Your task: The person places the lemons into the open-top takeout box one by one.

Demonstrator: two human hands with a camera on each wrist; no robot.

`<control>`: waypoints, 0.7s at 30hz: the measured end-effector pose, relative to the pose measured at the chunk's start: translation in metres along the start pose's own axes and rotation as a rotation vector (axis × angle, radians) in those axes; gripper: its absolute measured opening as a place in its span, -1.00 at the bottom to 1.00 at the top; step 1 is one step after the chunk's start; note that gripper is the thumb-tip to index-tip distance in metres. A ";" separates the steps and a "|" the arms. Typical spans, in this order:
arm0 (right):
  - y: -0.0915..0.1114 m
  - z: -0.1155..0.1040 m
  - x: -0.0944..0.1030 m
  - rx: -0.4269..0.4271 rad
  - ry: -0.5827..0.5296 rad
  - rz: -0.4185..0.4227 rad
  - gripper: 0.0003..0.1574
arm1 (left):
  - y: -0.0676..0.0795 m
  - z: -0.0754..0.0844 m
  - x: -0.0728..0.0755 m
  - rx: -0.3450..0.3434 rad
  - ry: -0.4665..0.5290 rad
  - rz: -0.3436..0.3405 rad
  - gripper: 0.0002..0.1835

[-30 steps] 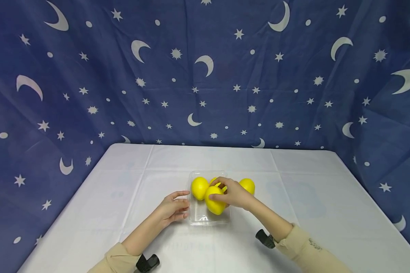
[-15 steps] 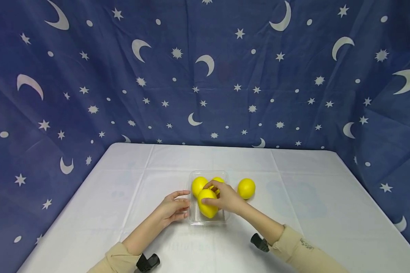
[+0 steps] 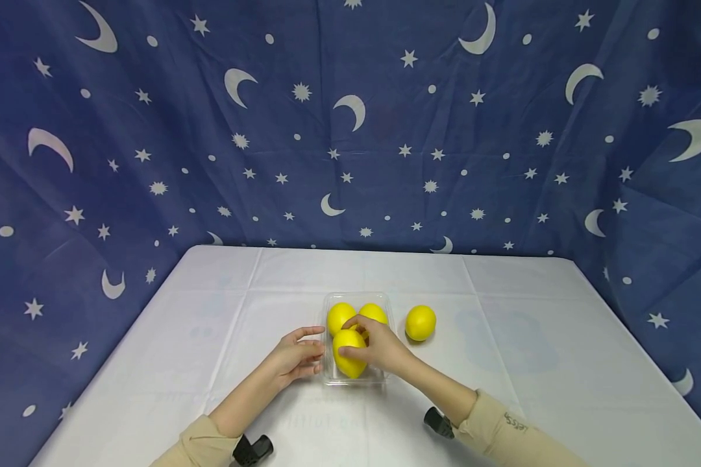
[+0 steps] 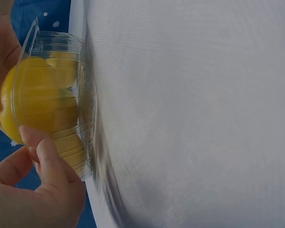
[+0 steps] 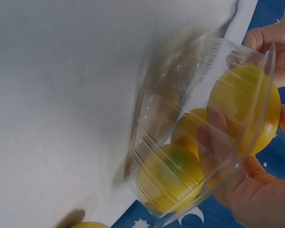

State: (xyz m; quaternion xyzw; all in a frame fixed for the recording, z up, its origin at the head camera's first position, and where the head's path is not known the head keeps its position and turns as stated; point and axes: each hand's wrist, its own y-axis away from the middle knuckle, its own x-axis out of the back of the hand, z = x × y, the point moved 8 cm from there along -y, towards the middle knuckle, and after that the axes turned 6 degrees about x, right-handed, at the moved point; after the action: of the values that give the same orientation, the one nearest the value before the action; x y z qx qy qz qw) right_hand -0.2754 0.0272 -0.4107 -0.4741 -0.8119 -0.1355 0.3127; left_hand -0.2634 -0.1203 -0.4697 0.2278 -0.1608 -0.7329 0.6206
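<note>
My right hand [image 3: 382, 344] grips a yellow lemon [image 3: 348, 353], thumb on its near side and fingers round the far side. The lemon sits within the near part of a clear plastic box [image 3: 356, 379], partly below the rim in the wrist views. Behind it in the box lie two more lemons, one at the back left [image 3: 341, 318] and one at the back right [image 3: 374, 312]. My left hand [image 3: 296, 357] pinches the box's left rim; its fingertips [image 4: 45, 149] show at the edge in the left wrist view.
Another lemon [image 3: 420, 323] lies on the white tablecloth [image 3: 257, 279], right of the box. A blue curtain [image 3: 350, 149] with moons and stars hangs behind the table. Beige sleeves and black wrist mounts [image 3: 438, 423] are near the front.
My right hand has moved left and toward me, carrying the lemon into the near left part of the box. The back right lemon shows more now. My left hand has stayed in place.
</note>
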 end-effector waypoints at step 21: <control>0.000 0.001 -0.015 0.047 0.097 -0.094 -0.47 | 0.000 -0.001 -0.001 0.000 0.002 -0.008 -0.47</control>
State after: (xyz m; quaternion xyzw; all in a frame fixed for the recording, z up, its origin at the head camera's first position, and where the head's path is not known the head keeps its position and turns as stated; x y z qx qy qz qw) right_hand -0.2708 0.0176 -0.4208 -0.4207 -0.8202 -0.1536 0.3559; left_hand -0.2627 -0.1188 -0.4704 0.2290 -0.1591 -0.7351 0.6179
